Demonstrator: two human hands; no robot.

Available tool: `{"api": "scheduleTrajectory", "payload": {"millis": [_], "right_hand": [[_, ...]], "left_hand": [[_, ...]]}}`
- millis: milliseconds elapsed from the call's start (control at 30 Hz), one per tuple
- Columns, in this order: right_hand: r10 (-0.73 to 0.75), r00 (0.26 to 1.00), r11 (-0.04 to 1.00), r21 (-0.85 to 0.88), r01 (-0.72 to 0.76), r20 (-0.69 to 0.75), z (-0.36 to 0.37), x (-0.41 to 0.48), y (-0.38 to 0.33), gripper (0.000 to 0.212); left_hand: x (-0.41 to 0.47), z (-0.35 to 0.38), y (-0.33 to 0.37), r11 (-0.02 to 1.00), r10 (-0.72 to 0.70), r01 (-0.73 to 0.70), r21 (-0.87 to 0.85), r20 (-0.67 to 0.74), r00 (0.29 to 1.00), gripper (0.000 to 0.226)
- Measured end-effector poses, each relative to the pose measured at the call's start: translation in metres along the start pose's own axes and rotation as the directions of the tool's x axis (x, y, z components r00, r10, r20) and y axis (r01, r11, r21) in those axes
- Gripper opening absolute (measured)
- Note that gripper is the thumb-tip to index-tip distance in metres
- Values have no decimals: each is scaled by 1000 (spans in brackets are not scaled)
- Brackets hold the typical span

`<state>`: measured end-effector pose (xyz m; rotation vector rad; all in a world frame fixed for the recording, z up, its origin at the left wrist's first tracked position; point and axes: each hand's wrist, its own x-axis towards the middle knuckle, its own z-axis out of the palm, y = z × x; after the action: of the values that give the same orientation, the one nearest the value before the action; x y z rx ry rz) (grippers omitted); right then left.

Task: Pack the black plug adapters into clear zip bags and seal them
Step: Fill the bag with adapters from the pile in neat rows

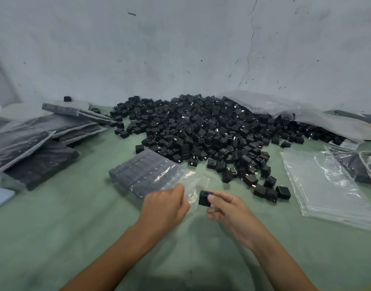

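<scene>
Head cam: step = loading, bag looks nearly full. Left hand (165, 204) has fingers curled, pinching the mouth of the bag (147, 175). Right hand (228, 211) pinches one adapter (205, 198) btwn thumb + fingers, at its 10 o'clock, just beside the mouth. Next: slide adapter toward 9 into the opening w/o snagging, then zip. Pile (212, 131) at 12, spare bags (327, 185) at 3.

We saw a green table (54, 238). Behind it stood a grey wall (180, 49) with a long crack (250, 38) and dark spots. A pale blue phone (0, 197) lay at the left edge, and a white cord (368, 164) at the right.
</scene>
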<state>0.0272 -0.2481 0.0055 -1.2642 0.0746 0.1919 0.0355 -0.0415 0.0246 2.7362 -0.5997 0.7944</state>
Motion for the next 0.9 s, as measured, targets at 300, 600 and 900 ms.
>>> {"api": "scheduleTrajectory", "payload": {"millis": [300, 600, 900], "right_hand": [[-227, 971, 761, -608, 224, 72, 52, 28, 13, 22], [-275, 941, 594, -735, 327, 197, 70, 42, 27, 25], [-218, 906, 643, -645, 413, 362, 70, 43, 28, 21]], "left_hand": [[-8, 4, -1, 997, -56, 55, -47, -16, 998, 23], [-8, 1, 0, 997, -59, 56, -62, -44, 997, 31], [-10, -3, -23, 961, -90, 96, -259, 35, 995, 29]]}}
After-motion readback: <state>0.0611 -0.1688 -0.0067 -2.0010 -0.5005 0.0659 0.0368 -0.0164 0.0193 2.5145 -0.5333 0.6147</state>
